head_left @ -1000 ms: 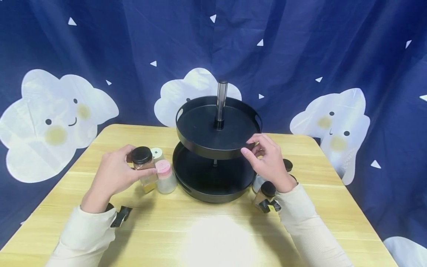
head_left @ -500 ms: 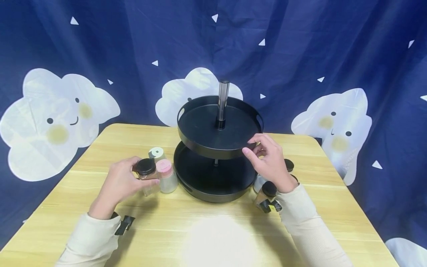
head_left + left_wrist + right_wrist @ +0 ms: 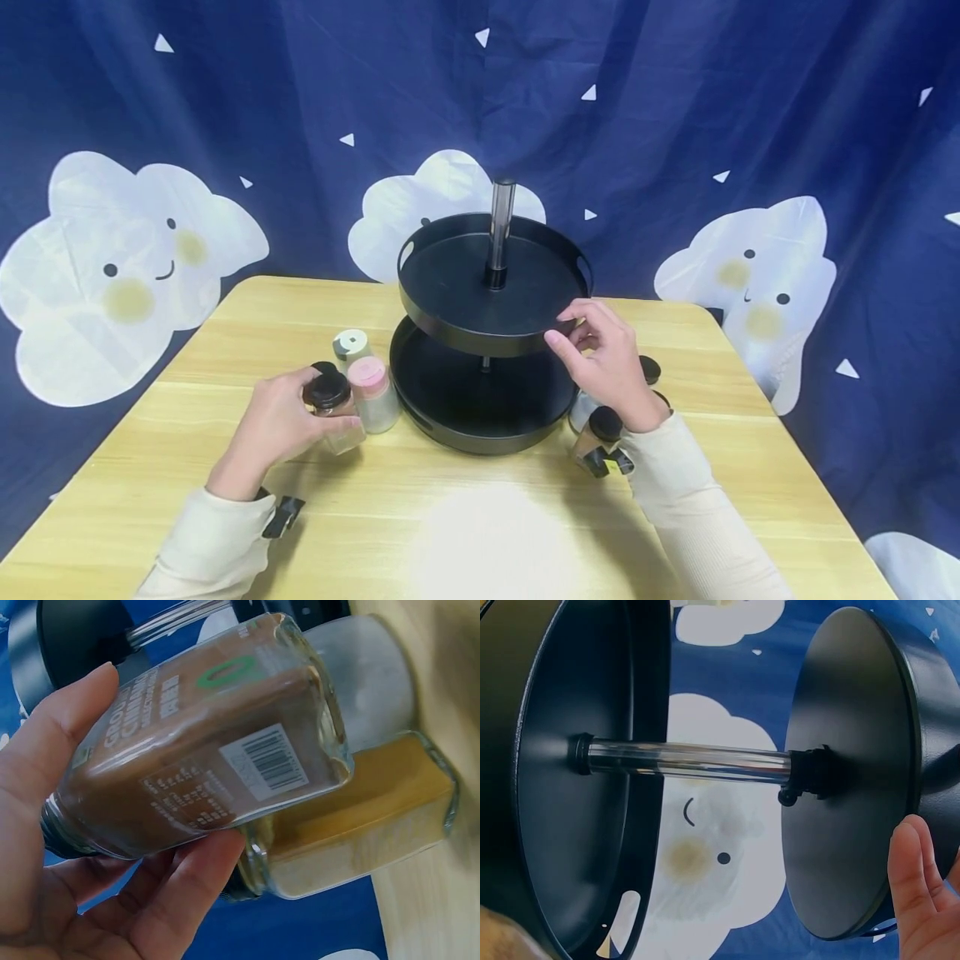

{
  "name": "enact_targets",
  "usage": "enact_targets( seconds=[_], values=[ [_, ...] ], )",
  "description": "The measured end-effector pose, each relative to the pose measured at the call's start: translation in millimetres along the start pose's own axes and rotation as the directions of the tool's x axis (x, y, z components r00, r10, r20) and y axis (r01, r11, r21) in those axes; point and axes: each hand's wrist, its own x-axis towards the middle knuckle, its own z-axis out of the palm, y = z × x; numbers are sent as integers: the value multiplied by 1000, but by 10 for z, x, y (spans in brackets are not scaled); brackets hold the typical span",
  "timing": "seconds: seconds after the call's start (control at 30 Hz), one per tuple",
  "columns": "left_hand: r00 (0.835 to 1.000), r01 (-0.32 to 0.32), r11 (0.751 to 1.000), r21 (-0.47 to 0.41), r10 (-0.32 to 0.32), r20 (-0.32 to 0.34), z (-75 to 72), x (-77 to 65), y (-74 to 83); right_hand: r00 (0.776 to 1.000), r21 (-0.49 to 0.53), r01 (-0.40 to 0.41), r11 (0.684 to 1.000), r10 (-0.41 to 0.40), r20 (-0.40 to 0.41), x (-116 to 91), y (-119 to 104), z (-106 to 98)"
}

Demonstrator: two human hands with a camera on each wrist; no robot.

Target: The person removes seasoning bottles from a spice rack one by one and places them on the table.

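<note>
My left hand (image 3: pixel 279 418) grips a square glass spice jar (image 3: pixel 202 742) of brown powder with a black lid (image 3: pixel 327 390), thumb on one side and fingers on the other. Its base hangs above the table, slightly tilted. Behind it stands a similar jar of yellow powder (image 3: pixel 360 817), mostly hidden in the head view. A pink-lidded shaker (image 3: pixel 372 396) and a pale-green-lidded one (image 3: pixel 351 346) stand beside it. With thumb and fingers, my right hand (image 3: pixel 600 354) pinches the front right rim of the upper tier of a black two-tier round tray (image 3: pixel 465 333).
Right of the tray, partly behind my right wrist, stand several jars, including a black-lidded brown one (image 3: pixel 604 425). The tray's lower tier (image 3: pixel 480 442) rests on the wooden table (image 3: pixel 360 517). A blue cloud-print curtain (image 3: pixel 637 150) hangs behind the table.
My left hand has lowered the brown-powder jar and brought it nearer to me and a little rightward, in front of the yellow-powder jar. My right hand stays at the tray rim.
</note>
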Motion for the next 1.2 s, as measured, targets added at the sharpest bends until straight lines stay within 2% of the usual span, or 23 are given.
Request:
enact_targets(
  seconds=[0.2,0.43,0.7,0.83,0.93,1.2],
  values=[
    [999,26,1000,9,-26,32,77,-27,-8,1000,5,2,1000,-2,1,9,-13,1],
    [999,23,1000,18,-23,46,184,-33,-49,1000,11,8,1000,-8,-1,10,-12,8],
    [999,22,1000,10,-22,40,240,-48,-72,1000,26,-18,1000,18,-7,-102,327,64],
    [999,9,1000,3,-9,31,263,-53,-74,1000,26,-27,999,27,2,-113,378,60],
    [999,17,1000,3,-17,33,280,-58,-86,1000,25,-22,999,22,7,-100,338,56],
    [999,15,1000,3,-15,33,301,-66,-82,1000,5,4,1000,-4,0,-15,-6,7]
  ],
)
